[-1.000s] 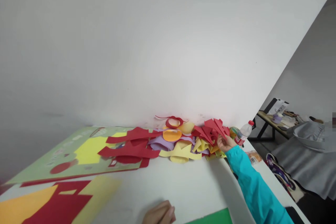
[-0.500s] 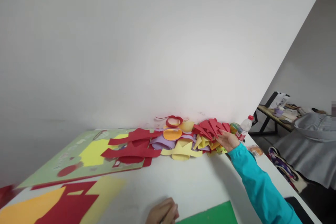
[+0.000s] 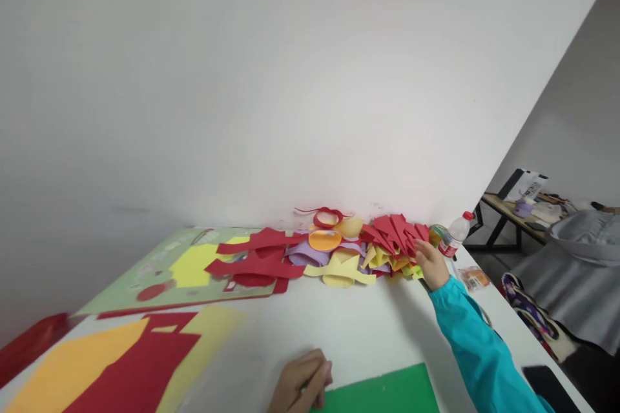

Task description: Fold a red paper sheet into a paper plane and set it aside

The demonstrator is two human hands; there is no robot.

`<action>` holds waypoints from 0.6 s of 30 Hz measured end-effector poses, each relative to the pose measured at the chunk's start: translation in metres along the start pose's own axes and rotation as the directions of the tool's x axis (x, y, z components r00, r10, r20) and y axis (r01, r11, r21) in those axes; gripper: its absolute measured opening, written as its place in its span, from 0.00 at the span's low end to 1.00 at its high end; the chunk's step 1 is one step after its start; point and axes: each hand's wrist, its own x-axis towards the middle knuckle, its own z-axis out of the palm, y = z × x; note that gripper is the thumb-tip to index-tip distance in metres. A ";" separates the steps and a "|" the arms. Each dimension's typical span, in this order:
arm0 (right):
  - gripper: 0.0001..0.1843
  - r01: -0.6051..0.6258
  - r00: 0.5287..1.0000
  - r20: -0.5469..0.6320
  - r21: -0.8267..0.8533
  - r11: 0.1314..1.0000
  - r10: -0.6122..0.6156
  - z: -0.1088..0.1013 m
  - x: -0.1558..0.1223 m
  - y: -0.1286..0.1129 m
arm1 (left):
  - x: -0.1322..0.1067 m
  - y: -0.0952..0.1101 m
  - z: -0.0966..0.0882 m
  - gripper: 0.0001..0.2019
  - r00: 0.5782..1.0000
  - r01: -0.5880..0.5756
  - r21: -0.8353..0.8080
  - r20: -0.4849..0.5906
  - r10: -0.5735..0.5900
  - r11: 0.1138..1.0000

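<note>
My right hand (image 3: 431, 264), in a teal sleeve, reaches to the far right end of a pile of paper scraps (image 3: 334, 258) against the wall. Its fingers lie stretched against the red pointed scraps (image 3: 394, 232), with nothing gripped that I can see. My left hand (image 3: 303, 387) rests at the bottom edge on the white table (image 3: 358, 329). Its fingers are curled shut beside the left edge of a green sheet (image 3: 387, 393); what they hold, if anything, is hidden.
A plastic bottle (image 3: 454, 242) with a red cap stands just right of the pile. A green mat (image 3: 165, 268) carries yellow and red cutouts; orange, red and yellow sheets (image 3: 121, 368) lie front left. Another person in grey (image 3: 576, 284) sits at the right.
My right hand has moved from the pile's front edge up against the red scraps, and these now sit closer to the wall. The view has shifted slightly left. My left hand has barely moved.
</note>
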 end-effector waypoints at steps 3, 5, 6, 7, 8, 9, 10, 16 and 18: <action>0.17 0.068 0.997 -0.029 -0.137 0.988 -0.073 -0.005 -0.013 0.000 | 0.000 -0.005 0.000 0.27 0.999 0.005 0.004 0.037 -0.005 1.000; 0.17 0.103 0.993 -0.037 -0.211 0.972 -0.113 -0.002 -0.026 -0.003 | 0.001 -0.011 0.000 0.26 0.997 -0.006 0.023 0.077 0.005 1.000; 0.16 0.120 0.990 -0.040 -0.238 0.964 -0.133 0.001 -0.034 -0.005 | 0.001 -0.014 0.000 0.26 0.996 -0.018 0.032 0.087 0.015 0.999; 0.15 0.144 0.987 -0.036 -0.262 0.954 -0.159 0.007 -0.043 -0.007 | 0.001 -0.017 0.000 0.26 0.996 -0.030 0.040 0.084 0.027 0.999; 0.13 0.168 0.983 -0.023 -0.274 0.947 -0.181 0.015 -0.055 -0.008 | 0.001 -0.018 0.000 0.26 0.997 -0.039 0.045 0.074 0.036 0.998; 0.10 0.203 0.978 0.019 -0.283 0.937 -0.206 0.025 -0.068 -0.008 | 0.000 -0.019 0.001 0.26 0.997 -0.043 0.046 0.065 0.040 0.998; 0.06 0.283 0.958 0.135 -0.311 0.907 -0.253 0.035 -0.082 -0.005 | -0.001 -0.018 0.002 0.26 0.998 -0.041 0.047 0.056 0.038 0.998; 0.23 0.576 0.731 0.582 -0.245 0.780 -0.358 0.084 -0.154 0.050 | -0.003 -0.007 0.004 0.25 0.998 -0.020 0.077 -0.052 0.024 0.997; 0.23 0.584 0.747 0.532 -0.240 0.775 -0.399 0.088 -0.159 0.067 | -0.003 -0.009 0.004 0.24 0.995 -0.022 0.089 -0.099 0.030 0.996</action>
